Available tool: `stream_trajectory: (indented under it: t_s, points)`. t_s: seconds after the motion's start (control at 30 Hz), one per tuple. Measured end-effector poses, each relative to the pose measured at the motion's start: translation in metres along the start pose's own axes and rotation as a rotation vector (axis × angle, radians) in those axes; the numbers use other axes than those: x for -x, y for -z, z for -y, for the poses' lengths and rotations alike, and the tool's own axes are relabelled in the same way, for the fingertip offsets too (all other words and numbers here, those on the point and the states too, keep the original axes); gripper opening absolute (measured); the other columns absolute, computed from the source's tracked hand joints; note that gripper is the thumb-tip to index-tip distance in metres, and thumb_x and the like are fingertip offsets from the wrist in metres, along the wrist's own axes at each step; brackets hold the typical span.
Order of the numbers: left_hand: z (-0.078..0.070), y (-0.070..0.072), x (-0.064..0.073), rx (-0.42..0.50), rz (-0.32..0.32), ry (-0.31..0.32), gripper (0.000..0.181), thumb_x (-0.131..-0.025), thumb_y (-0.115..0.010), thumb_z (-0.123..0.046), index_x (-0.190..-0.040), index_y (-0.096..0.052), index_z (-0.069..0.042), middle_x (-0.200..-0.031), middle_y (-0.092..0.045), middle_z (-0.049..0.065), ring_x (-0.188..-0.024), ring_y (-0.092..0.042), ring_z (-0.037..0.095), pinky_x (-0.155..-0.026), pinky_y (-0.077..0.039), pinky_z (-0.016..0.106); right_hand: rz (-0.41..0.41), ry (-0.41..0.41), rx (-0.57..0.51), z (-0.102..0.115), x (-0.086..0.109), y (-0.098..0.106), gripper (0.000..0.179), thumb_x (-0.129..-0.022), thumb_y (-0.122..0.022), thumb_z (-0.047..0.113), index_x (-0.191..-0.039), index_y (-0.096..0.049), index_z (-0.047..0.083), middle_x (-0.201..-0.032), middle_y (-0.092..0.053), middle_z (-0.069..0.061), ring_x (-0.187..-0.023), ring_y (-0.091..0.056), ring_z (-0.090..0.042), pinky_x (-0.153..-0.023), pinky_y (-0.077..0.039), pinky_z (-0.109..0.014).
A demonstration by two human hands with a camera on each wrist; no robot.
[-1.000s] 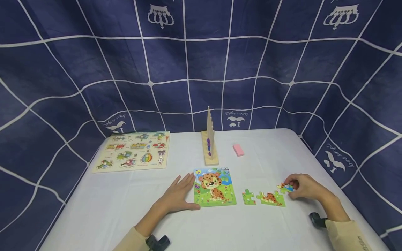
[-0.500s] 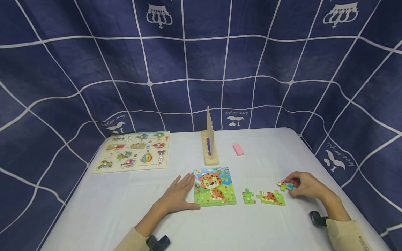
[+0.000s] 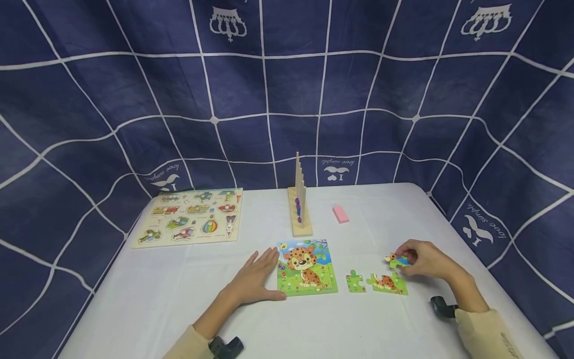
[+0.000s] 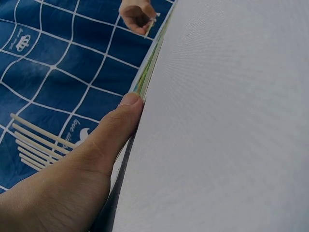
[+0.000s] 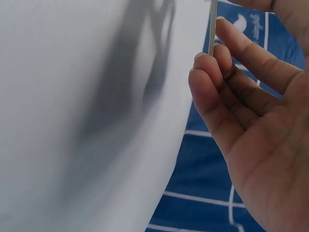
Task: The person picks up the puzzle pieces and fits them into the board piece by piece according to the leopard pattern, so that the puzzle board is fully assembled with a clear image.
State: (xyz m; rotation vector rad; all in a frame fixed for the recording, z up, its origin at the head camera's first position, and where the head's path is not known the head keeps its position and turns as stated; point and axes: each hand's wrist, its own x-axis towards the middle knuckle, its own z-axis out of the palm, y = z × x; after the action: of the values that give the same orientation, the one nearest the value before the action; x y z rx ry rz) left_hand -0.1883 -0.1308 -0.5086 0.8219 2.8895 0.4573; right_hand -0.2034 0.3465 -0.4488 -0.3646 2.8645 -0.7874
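A square leopard picture puzzle (image 3: 307, 267) lies flat on the white table. My left hand (image 3: 254, 277) rests along its left edge, fingers spread and straight, thumb at the lower left corner. Between thumb and fingers, my right hand (image 3: 428, 259) pinches a jigsaw piece (image 3: 398, 260) with blue, green and orange on it, held just above the table. In the right wrist view this jigsaw piece (image 5: 212, 29) shows edge-on. Just below it lie joined pieces with the leopard's spotted body (image 3: 389, 284). A separate green corner piece (image 3: 356, 282) lies left of those.
A wooden peg stand (image 3: 301, 214) with purple and blue beads stands behind the puzzle. Right of the stand is a pink block (image 3: 341, 214). A wooden vehicle peg board (image 3: 190, 218) lies at the back left. Dark blue curtain (image 3: 296, 89) surrounds the table.
My right hand has lifted the jigsaw piece away from the joined pieces and shifted it left and slightly farther back. The left hand stays in place.
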Motion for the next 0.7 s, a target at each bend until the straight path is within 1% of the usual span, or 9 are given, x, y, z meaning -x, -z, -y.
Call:
stream_trajectory:
  t_s: [0.23,0.53,0.7]
  points:
    - [-0.001,0.001,0.001,0.001,0.005,0.003,0.12,-0.069,-0.052,-0.088,-0.155,-0.024,-0.009,-0.164,-0.018,0.004,-0.152,-0.018,0.022,-0.124,-0.014,0.05,0.002,0.078,0.012,0.02,-0.014,-0.004,0.034,-0.066,-0.082,0.012,-0.097,-0.069,0.01,-0.08,-0.055,0.0,-0.071,-0.047,-0.006,-0.059,-0.041,-0.02]
    - [0.0,0.0,0.001,-0.002,0.006,0.002,0.12,-0.07,-0.052,-0.088,-0.155,-0.022,-0.009,-0.164,-0.017,0.004,-0.152,-0.017,0.021,-0.124,-0.014,0.049,0.041,0.174,-0.008,0.055,-0.032,-0.013,0.034,-0.067,-0.079,0.012,-0.1,-0.069,0.01,-0.082,-0.057,0.0,-0.074,-0.048,-0.01,-0.06,-0.042,-0.02]
    - [0.0,-0.001,0.001,-0.004,0.005,-0.001,0.12,-0.069,-0.052,-0.088,-0.155,-0.022,-0.009,-0.164,-0.018,0.004,-0.152,-0.018,0.021,-0.124,-0.014,0.049,0.056,0.21,-0.011,0.073,-0.043,-0.02,0.033,-0.067,-0.078,0.011,-0.099,-0.07,0.012,-0.082,-0.056,0.001,-0.075,-0.049,-0.012,-0.062,-0.043,-0.02]
